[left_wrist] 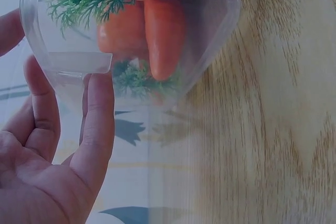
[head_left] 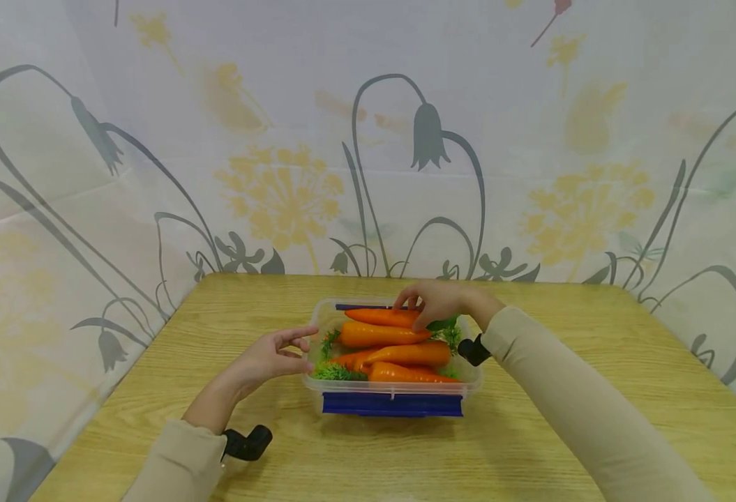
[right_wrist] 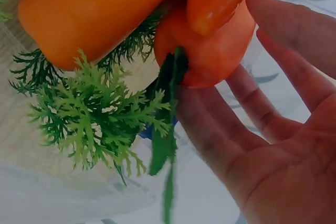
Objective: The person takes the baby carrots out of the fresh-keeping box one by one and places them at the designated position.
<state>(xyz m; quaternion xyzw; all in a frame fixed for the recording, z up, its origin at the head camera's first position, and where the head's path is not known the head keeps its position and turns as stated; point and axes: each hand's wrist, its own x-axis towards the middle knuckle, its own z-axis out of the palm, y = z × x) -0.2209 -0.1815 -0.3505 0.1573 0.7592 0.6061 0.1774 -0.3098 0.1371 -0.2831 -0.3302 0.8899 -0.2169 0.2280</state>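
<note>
A clear plastic container (head_left: 355, 385) with blue latches stands on the table, holding several orange carrots (head_left: 408, 354) with green leafy tops. My right hand (head_left: 439, 300) reaches in from the right and grips the farthest carrot (head_left: 374, 318), thumb on the near side, fingers behind. In the right wrist view, this carrot's (right_wrist: 210, 61) blunt end and green stem lie between the thumb and fingers of my right hand (right_wrist: 294, 145). At the container's left side, my left hand (head_left: 261, 359) touches the rim with extended fingers. One fingertip of my left hand (left_wrist: 52, 182) meets the clear side flap (left_wrist: 79, 62).
The wooden table (head_left: 267, 474) extends around the container. Behind it hangs a pale cloth (head_left: 380, 174) printed with flowers. A dark wrist camera (head_left: 474, 351) sits close to the container's right rim, and another (head_left: 248, 443) is on the left wrist.
</note>
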